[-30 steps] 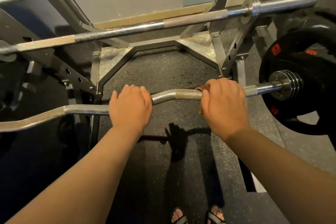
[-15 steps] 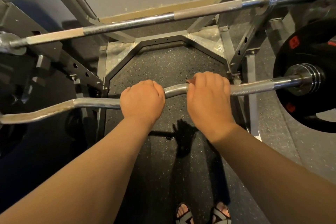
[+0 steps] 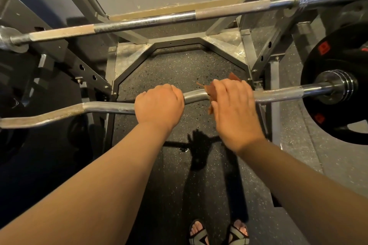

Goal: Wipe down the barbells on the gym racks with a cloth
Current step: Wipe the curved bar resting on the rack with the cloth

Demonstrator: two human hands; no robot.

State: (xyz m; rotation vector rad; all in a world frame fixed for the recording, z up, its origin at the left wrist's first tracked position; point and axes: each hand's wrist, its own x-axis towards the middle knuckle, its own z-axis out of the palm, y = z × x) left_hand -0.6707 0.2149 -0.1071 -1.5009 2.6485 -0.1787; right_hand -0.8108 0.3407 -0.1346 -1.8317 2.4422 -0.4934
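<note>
Wiping stands mid-bar at frame centre: left hand [image 3: 159,106] grips the bent bar [image 3: 107,107], right hand [image 3: 234,111] clasps the cloth [image 3: 213,91] around it; upper straight bar [image 3: 139,22] probably not yet done.

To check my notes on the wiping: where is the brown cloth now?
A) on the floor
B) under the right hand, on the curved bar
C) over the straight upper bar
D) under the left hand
B: the brown cloth sticks out from under the right hand on the curved bar.
</note>
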